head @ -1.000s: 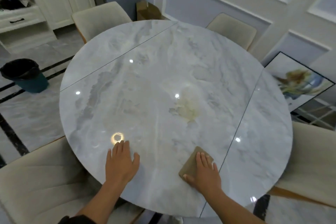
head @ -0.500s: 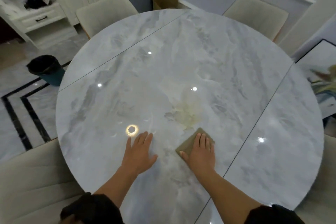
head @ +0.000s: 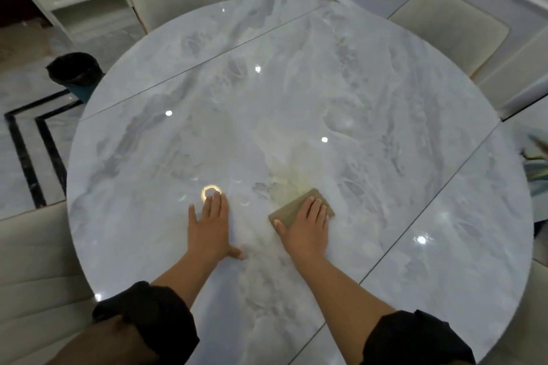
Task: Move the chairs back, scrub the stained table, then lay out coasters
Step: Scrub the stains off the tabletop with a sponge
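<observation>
- The round desk (head: 385, 92) is glossy grey marble; four cream padded chairs ring it.
- The yellowish stain (head: 292, 178) sits just past centre, towards 12 o'clock from my right hand (head: 307, 227).
- My left hand (head: 212, 227) lies flat and open, bracing me.
- My right hand presses flat on the tan rectangular cloth (head: 284, 213); I'd push forward firmly in overlapping strokes.

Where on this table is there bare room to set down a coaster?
Nearly all of the round table is bare: the far half and both side leaves. Only the near middle is taken, by the left hand, right hand, scrubbing pad and stain.
</observation>
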